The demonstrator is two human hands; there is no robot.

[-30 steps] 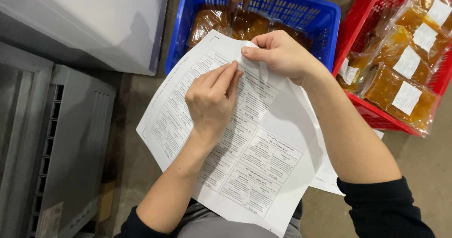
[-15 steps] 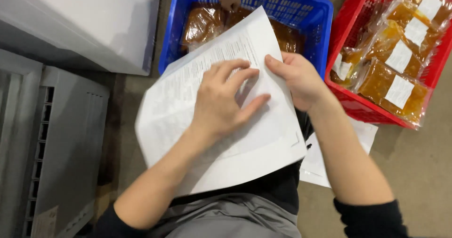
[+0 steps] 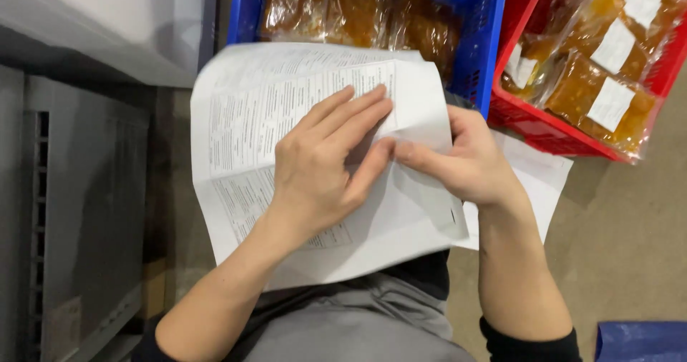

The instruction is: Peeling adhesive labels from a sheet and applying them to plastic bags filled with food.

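Printed paper sheets [image 3: 286,111] held flat beneath both hands.

The sheets are white, covered with small black tabular print, and stacked loosely so that their edges do not align. The top sheet is folded over under the fingers, its plain white reverse showing from the fingertips down toward the wrists, while the printed face lies exposed to the left of and beyond the left hand [image 3: 322,169]. That hand lies palm-down across the middle of the stack, fingers spread toward the far edge. The right hand [image 3: 458,162] pinches the folded edge just beside the left fingertips. A further plain sheet [image 3: 533,179] projects from under the right wrist.
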